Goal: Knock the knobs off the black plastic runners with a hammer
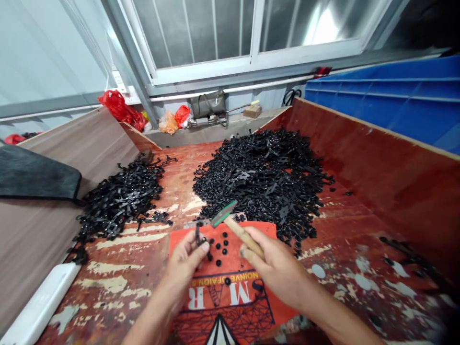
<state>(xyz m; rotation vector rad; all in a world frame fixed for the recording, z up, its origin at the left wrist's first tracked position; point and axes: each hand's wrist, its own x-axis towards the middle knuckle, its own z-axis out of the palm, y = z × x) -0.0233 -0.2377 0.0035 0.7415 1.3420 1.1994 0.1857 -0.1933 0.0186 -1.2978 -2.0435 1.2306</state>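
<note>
Over a red printed cloth [230,299], my left hand [189,251] pinches a small black part [198,234] between thumb and fingers. My right hand [264,251] is wrapped around the wooden handle of a hammer [239,231]. Its narrow head, dark with green, points up and left, apart from the black part. Several small round black pieces [219,246] lie on the cloth between my hands. Just beyond the cloth rises a big heap of black parts [266,177]; what exactly they are is too small to tell.
A smaller heap of flat black parts [125,196] lies at the left. Wooden side boards [377,158] wall the worn red tabletop [143,266]. A white box-like object [45,306] sits at the left edge. Blue crates [388,98] stand behind the right board; red plastic bags [122,110] lie at the back left.
</note>
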